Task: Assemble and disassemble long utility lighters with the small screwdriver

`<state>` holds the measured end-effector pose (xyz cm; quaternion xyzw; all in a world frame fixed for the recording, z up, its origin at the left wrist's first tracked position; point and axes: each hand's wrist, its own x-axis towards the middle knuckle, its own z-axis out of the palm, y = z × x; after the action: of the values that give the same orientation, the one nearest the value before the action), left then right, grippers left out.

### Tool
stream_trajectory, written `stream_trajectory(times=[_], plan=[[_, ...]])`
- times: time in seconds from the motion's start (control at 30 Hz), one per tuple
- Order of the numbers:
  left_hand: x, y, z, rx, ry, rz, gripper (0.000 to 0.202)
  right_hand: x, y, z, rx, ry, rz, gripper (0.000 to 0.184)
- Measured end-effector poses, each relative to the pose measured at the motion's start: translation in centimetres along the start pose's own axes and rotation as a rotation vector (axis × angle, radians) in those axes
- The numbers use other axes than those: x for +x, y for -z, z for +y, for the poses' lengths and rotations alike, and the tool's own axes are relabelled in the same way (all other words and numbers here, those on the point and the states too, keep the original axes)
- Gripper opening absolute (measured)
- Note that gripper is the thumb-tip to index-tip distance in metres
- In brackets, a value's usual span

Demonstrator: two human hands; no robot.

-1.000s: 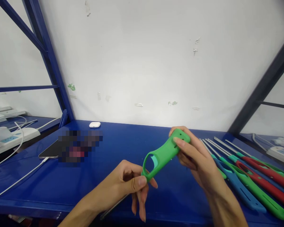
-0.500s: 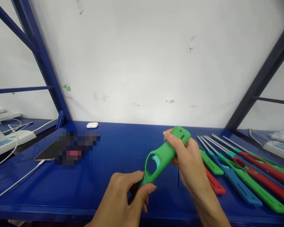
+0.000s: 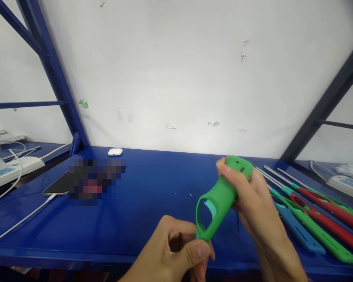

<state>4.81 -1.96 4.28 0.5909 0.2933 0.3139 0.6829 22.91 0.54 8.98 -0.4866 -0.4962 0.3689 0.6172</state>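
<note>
A green long-nosed lighter [image 3: 221,200] is held tilted above the blue table by both hands. Its broad handle end points up and to the right. My right hand [image 3: 253,192] wraps round that end, with the thumb across it. Lower down, the thumb and fingers of my left hand [image 3: 179,246] pinch the narrow front end, by a turquoise collar [image 3: 197,234]. A turquoise trigger [image 3: 210,209] shows inside the oval opening. Whatever extends beyond the collar is hidden behind my left hand.
Several similar lighters lie at the right, among them a blue one [image 3: 301,231] and a red one [image 3: 335,223]. A small metallic pin [image 3: 190,194] lies mid-table. A white earphone case [image 3: 115,152], a phone [image 3: 59,184] on a cable and a blurred patch are at left.
Both hands and the green lighter have shifted right in view, and the handle has turned a little more upright. The small pin on the table now shows clear of the lighter.
</note>
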Motion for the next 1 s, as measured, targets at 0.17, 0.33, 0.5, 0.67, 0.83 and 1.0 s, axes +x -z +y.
stream_trajectory(times=[0.17,0.33,0.5,0.67,0.83,1.0], plan=[[0.0,-1.5,0.2,0.325,0.012,0.276,0.05,1.0,-0.4,0.7,-0.031,-0.069,0.043,0.038],[-0.2,-0.7,0.4,0.158,0.059,0.142,0.059,0.8,-0.9,0.5,-0.008,-0.071,0.053,0.04],[0.4,0.4,-0.7,-0.178,0.01,-0.161,0.063,0.9,-0.3,0.2,0.055,-0.11,0.072,0.042],[0.7,0.1,-2.4,-0.314,0.092,-0.311,0.061,2.3,2.4,-0.3,0.24,-0.002,0.125,0.037],[1.0,0.4,-2.3,-0.173,0.033,-0.133,0.062,2.2,3.1,-0.7,0.131,-0.084,0.149,0.041],[0.6,1.1,-0.2,-0.027,0.051,0.084,0.057,2.4,2.1,-0.4,0.106,-0.069,0.012,0.047]])
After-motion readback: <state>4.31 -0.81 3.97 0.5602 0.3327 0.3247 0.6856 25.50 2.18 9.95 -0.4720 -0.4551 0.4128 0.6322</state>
